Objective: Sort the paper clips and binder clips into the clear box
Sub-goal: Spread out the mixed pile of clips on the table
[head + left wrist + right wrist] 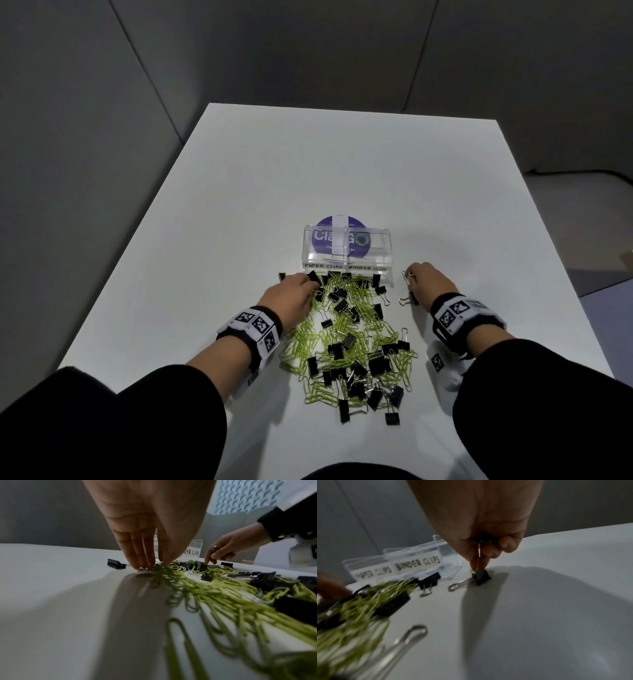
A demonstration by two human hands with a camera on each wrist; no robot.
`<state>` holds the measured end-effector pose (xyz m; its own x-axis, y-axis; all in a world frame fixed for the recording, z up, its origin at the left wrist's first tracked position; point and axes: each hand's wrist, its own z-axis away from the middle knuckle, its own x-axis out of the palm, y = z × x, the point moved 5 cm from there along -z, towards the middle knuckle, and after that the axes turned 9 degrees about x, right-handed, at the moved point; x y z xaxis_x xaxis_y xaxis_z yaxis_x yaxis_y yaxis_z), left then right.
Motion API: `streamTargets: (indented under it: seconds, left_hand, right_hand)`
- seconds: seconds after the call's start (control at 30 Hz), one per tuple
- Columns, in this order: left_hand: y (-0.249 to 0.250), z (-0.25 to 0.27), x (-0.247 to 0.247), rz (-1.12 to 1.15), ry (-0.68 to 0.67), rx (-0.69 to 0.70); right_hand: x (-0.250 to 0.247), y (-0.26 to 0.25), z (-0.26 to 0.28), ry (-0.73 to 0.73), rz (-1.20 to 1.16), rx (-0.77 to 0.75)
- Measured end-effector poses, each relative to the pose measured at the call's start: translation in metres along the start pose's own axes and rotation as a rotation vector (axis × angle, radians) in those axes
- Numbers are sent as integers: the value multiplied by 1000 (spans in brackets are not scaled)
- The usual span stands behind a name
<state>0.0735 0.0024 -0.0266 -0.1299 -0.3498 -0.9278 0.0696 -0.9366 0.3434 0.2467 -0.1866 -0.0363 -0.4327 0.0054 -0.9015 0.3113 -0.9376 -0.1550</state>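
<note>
A clear box (346, 255) with "PAPER CLIPS" and "BINDER CLIPS" labels stands mid-table, its lid raised behind it. In front of it spreads a tangled pile of green paper clips (342, 342) mixed with black binder clips (349, 341). My left hand (308, 282) reaches into the pile's far left corner; its straight fingers (140, 561) and thumb touch green paper clips (171, 574) on the table. Right of the box, my right hand (478, 563) pinches the upright wire handle of a black binder clip (482, 576) that sits on the table (412, 299).
One binder clip (282, 275) lies apart, just left of my left hand. The white table (239, 205) ends in edges at left, right and far side, with grey walls beyond. Both wrists wear bands with black-and-white markers.
</note>
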Motion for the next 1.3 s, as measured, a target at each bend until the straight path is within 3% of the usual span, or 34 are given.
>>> streamTargets:
  seconds: [0.17, 0.3, 0.37, 0.5, 0.67, 0.77, 0.83, 0.9, 0.97, 1.1, 1.3]
  left_hand:
    - [-7, 6, 3, -20, 34, -6]
    - [-12, 9, -5, -55, 57, -6]
    - [-10, 11, -7, -48, 59, 3]
    - [-2, 15, 0, -32, -4, 17]
    - [1, 20, 6, -31, -9, 41]
    - [2, 21, 3, -45, 40, 81]
    - [-1, 19, -1, -52, 98, 76]
    - [-5, 16, -4, -66, 105, 49]
    - [-4, 13, -5, -84, 89, 60]
    - [11, 9, 2, -151, -9, 148]
    - [11, -4, 13, -188, -133, 51]
  right_hand:
    - [14, -19, 32, 118, 199, -257]
    - [19, -26, 58, 54, 234, -450]
    - [12, -22, 57, 46, 155, -397]
    - [-5, -3, 32, 58, 0, -149]
    - [-6, 6, 13, 1, 62, -44]
    - [-10, -3, 23, 140, 307, -90]
    - [-8, -19, 36, 244, 365, -248]
    - [3, -38, 48, 254, 346, -466]
    - [13, -51, 54, 184, 309, -565]
    - [22, -55, 49, 28, 375, -477]
    - [32, -50, 58, -19, 426, -473]
